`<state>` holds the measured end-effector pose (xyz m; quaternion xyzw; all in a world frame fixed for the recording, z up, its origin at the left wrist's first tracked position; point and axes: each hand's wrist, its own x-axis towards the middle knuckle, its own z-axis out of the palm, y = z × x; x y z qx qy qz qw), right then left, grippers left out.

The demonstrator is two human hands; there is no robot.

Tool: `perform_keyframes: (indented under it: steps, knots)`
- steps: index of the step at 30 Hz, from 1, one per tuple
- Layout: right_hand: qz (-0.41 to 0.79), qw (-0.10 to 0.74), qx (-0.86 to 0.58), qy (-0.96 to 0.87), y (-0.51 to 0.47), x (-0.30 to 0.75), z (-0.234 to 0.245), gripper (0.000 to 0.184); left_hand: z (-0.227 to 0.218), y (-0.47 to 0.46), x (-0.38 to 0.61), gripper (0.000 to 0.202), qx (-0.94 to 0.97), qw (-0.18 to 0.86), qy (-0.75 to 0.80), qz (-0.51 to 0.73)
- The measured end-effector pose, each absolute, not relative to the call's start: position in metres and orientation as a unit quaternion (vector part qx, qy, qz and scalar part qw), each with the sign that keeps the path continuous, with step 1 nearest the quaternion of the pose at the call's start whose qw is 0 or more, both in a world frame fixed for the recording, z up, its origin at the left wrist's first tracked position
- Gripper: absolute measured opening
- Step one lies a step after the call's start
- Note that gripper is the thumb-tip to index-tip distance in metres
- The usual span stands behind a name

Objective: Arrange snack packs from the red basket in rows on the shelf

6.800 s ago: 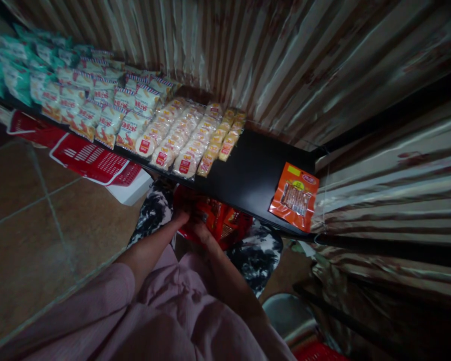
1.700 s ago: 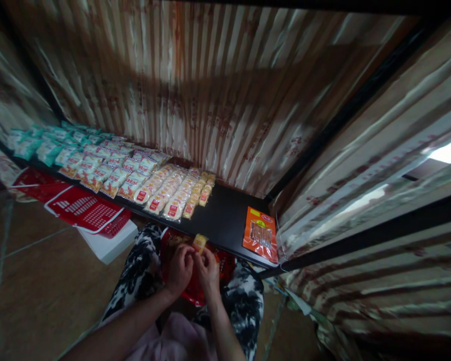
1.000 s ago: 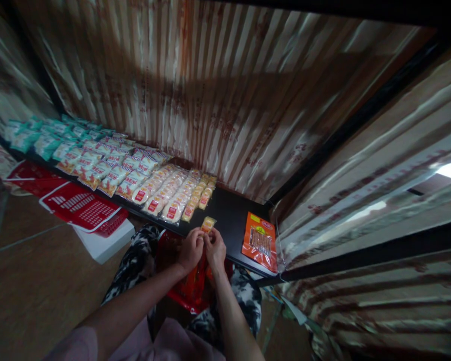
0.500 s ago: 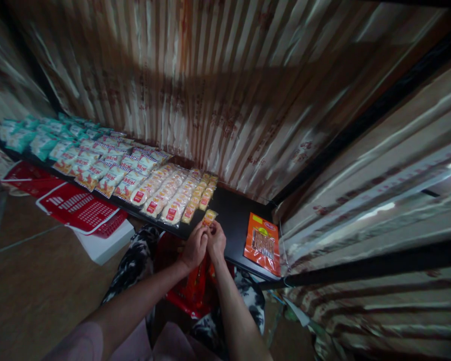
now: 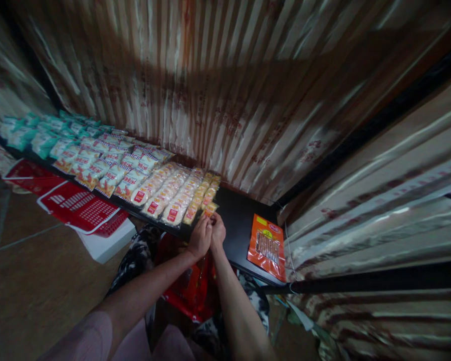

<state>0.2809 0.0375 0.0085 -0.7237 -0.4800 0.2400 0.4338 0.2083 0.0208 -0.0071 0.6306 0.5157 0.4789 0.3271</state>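
Note:
My left hand (image 5: pixel 200 237) and my right hand (image 5: pixel 218 231) are together at the front edge of a black shelf (image 5: pixel 237 225). Both pinch one small yellow snack packet (image 5: pixel 210 209), held against the near end of a row of the same yellow packets (image 5: pixel 205 193). Rows of larger packets (image 5: pixel 165 193) with red labels lie to the left of that row. An orange flat pack (image 5: pixel 267 246) lies alone on the shelf to the right. A red bag (image 5: pixel 190 288) rests on my lap under my forearms.
Green and white-red packets (image 5: pixel 78 150) fill the shelf's left part. Red plastic baskets (image 5: pixel 80 210) and a white box (image 5: pixel 105 240) sit on the tiled floor at left. Striped fabric (image 5: pixel 225 90) hangs behind the shelf and to the right.
Both hands rose from the red bag on my lap with the yellow packet and carried it forward to the end of the yellow row on the shelf.

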Motion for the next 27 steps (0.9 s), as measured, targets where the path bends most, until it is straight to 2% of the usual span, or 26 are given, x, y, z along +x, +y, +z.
perform_keyframes:
  steps: [19,25,27]
  knots:
    - [0.291,0.465,-0.68,-0.487,0.063,0.281,0.0,0.035,-0.003,0.041,0.21,0.036,0.621,0.303,0.543,0.477]
    - [0.252,0.443,-0.695,-0.507,0.06,0.279,0.0,0.048,-0.008,0.041,0.209,0.038,0.655,0.269,0.534,0.462]
    - [0.237,0.451,-0.696,-0.506,0.059,0.278,0.0,0.047,-0.009,0.041,0.209,0.038,0.658,0.261,0.538,0.457]
